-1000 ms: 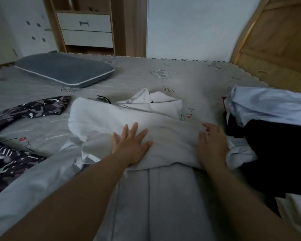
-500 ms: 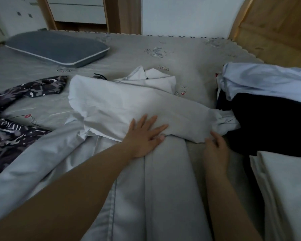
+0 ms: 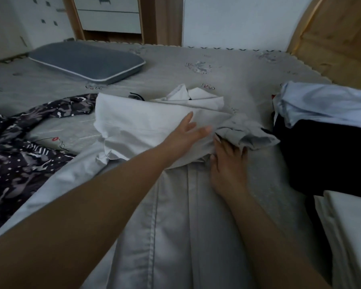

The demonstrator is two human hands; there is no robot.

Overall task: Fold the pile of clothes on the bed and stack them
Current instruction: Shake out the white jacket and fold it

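grey bed (image 3: 227,65) beneath wooden drawers (image 3: 108,15); left hand (image 3: 186,134) fingers spread on white shirt (image 3: 138,124), right hand (image 3: 227,161) pinching it.

At your ten o'clock a blue-grey pillow (image 3: 86,61) lies flat on the bed. Past it, at twelve, white drawers (image 3: 108,17) stand in a wooden cabinet frame (image 3: 161,19).
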